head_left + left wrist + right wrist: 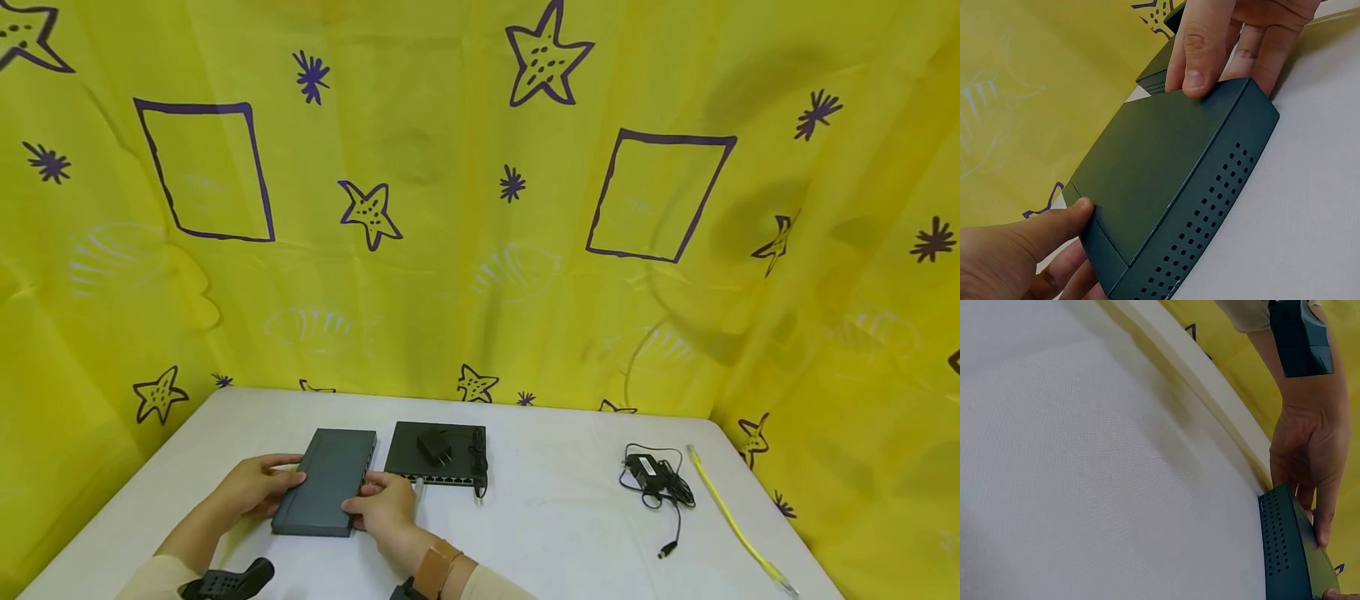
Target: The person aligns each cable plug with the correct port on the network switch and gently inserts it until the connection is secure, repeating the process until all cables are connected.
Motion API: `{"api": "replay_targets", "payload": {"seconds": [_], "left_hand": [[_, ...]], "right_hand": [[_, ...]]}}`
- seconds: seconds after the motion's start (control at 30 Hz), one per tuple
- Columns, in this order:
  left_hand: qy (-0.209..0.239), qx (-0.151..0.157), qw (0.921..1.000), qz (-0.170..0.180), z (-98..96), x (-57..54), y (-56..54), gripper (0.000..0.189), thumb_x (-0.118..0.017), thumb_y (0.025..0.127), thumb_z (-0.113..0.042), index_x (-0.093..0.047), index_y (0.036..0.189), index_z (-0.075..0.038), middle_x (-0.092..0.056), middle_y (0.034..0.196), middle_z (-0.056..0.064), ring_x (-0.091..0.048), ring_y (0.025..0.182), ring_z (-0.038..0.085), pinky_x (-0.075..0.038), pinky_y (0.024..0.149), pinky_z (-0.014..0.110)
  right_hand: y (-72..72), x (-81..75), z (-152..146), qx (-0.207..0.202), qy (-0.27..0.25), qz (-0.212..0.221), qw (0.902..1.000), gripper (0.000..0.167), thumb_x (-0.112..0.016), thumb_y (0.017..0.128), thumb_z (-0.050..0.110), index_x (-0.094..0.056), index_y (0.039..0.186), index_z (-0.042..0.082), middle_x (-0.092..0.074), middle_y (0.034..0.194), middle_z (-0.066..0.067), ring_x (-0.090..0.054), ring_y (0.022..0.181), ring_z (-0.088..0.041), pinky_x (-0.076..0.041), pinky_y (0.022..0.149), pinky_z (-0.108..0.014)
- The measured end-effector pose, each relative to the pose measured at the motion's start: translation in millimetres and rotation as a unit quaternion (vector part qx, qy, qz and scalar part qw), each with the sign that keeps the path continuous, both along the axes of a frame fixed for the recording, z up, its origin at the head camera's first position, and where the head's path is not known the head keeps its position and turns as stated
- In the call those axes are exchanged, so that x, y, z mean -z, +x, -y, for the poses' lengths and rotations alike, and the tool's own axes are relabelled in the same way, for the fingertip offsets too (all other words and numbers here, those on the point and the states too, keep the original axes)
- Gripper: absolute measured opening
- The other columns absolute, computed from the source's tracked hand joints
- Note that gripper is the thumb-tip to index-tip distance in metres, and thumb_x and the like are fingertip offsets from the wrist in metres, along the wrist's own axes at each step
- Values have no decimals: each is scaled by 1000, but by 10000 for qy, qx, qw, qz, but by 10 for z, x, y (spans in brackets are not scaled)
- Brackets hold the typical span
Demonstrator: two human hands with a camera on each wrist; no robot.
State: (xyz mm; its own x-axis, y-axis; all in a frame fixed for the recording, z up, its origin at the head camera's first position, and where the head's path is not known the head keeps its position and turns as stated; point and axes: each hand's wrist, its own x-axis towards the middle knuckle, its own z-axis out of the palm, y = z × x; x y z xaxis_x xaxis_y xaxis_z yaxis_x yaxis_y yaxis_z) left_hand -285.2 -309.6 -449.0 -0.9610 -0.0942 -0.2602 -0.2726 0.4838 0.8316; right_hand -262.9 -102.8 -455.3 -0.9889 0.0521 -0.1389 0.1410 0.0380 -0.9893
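A dark blue-grey network switch box lies between both hands over the left part of the table. My left hand grips its left edge, thumb on the top face and fingers beneath, as the left wrist view shows. On the opposite edge my right hand pinches it, thumb on top. Rows of small vent holes mark one side wall. Just beyond the right hand sits a black network switch with a row of ports along its front. A black power plug and a bundled cable rest on it.
A black power adapter with its coiled cord lies at the right of the white table. A yellow network cable stretches along the right edge. Yellow patterned curtain hangs behind and at both sides. A pale strip shows beside the right hand.
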Motion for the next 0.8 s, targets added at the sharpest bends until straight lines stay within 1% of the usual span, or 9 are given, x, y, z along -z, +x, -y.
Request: {"api": "replay_targets", "payload": {"seconds": [0.17, 0.33, 0.43, 0.6, 0.7, 0.8], "left_hand": [[23, -17, 10000, 24, 10, 9, 18, 62, -72, 90, -26, -49, 138, 5, -63, 116, 28, -62, 79, 16, -55, 65, 31], [-12, -64, 10000, 48, 7, 9, 34, 63, -73, 90, -26, -49, 139, 4, -64, 114, 26, -62, 79, 16, -55, 65, 31], [-12, -32, 10000, 4, 1, 5, 42, 63, -72, 90, -26, -48, 139, 5, -64, 114, 27, -63, 80, 17, -56, 66, 32], [14, -34, 10000, -39, -16, -3, 58, 63, -72, 90, -25, -48, 139, 5, -64, 115, 28, -65, 83, 18, -56, 66, 32], [55, -44, 10000, -25, -19, -2, 71, 63, -73, 90, -23, -47, 139, 5, -63, 119, 29, -66, 83, 17, -56, 66, 33], [124, -41, 9999, -10, -21, -8, 89, 63, -74, 89, -22, -47, 139, 6, -61, 125, 29, -66, 83, 16, -56, 66, 33]], "right_hand": [[-12, -11, -9, -119, 54, 85, 9999, 46, -81, 63, -19, -71, 106, -6, -65, 81, -4, -66, 65, -12, -59, 55, -32], [-9, -21, 1, -133, 128, 54, 9998, 46, -81, 62, -20, -71, 104, -6, -64, 81, -5, -65, 68, -12, -60, 58, -33], [-1, -20, 5, -120, 170, 9, 9998, 44, -81, 62, -19, -71, 103, -6, -65, 83, -5, -65, 70, -12, -60, 58, -32], [8, -20, 4, -112, 437, -115, 9989, 42, -82, 63, -17, -73, 101, -4, -65, 84, -4, -65, 72, -11, -59, 56, -28], [16, -16, -5, -142, 587, -176, 9980, 41, -82, 63, -16, -73, 101, -4, -66, 84, -5, -65, 73, -12, -58, 55, -27], [19, -17, -18, -208, 569, -182, 9980, 41, -82, 63, -16, -73, 101, -4, -69, 85, -5, -66, 75, -13, -58, 56, -28]]}}
